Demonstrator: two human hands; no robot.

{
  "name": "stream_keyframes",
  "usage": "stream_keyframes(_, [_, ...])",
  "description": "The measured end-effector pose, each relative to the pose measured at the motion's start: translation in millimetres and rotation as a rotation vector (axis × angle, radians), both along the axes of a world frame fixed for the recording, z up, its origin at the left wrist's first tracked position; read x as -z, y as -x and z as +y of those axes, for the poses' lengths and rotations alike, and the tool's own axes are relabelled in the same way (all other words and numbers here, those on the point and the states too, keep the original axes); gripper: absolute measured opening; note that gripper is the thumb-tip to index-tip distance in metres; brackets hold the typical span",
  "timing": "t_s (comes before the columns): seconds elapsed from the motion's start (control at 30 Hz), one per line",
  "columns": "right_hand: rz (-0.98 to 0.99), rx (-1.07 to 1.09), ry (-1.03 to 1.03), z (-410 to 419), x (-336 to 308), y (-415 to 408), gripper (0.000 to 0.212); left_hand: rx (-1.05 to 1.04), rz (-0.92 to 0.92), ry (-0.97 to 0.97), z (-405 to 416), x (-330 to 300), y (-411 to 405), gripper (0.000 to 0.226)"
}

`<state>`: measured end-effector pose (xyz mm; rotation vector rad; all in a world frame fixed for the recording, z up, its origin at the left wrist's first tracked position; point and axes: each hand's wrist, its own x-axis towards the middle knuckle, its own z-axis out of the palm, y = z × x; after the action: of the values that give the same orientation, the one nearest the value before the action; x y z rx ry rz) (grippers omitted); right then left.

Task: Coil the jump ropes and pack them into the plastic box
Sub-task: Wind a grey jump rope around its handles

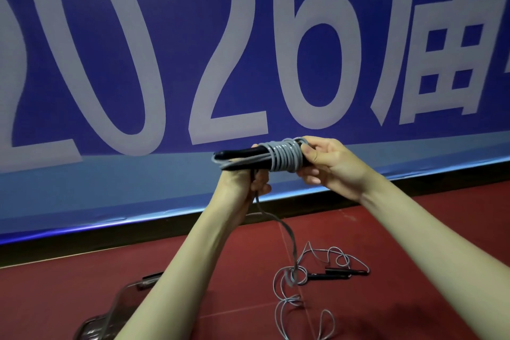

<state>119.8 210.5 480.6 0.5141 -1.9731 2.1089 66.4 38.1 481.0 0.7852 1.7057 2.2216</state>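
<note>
Both forearms reach up and forward, meeting in front of a blue banner [110, 174] printed with large pale numerals. The left hand [242, 182] is raised with its wrist bent back, fingers curled shut around the underside of a jump rope bundle [265, 157] and pinching the loose grey cord [287, 232] that trails down from it. The bundle lies nearly level, its long axis running left to right between the two hands; the black handles [234, 153] point out to the left, past the left hand, while tight grey coils wrap the right-hand part. The right hand [328, 163] comes in from the right, palm toward the bundle, thumb on top and fingers beneath, clamped on the coiled end.

Below the left forearm, a clear plastic box [121, 301] sits on the red floor [414, 229], partly hidden by the arm. Below the right hand and well apart from it, a second jump rope [331, 274] lies uncoiled in loose loops, its two black handles end to end. Two ropes show in all, and one box.
</note>
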Motion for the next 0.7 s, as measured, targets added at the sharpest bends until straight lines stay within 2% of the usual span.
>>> stream_keyframes(0.07, [-0.002,0.036,0.051,-1.8,0.5,1.7,0.036,-0.050,0.082,0.055,1.6,0.5,-0.9,0.030])
stream_keyframes(0.17, [-0.006,0.073,0.085,-5.1,2.2,4.4,0.025,-0.118,0.106,0.129,1.1,-0.2,0.3,0.023])
stream_keyframes(0.3, [-0.015,0.129,0.120,-9.9,2.5,7.2,0.024,-0.192,0.152,0.199,0.3,0.2,1.4,0.026])
stream_keyframes(0.47, [-0.019,0.275,0.159,-11.0,4.2,12.1,0.026,-0.335,0.440,0.382,-1.7,7.4,1.4,0.025])
stream_keyframes(0.7, [-0.025,0.331,0.204,-15.1,8.0,13.8,0.025,-0.305,0.562,0.511,-7.2,9.0,5.8,0.022])
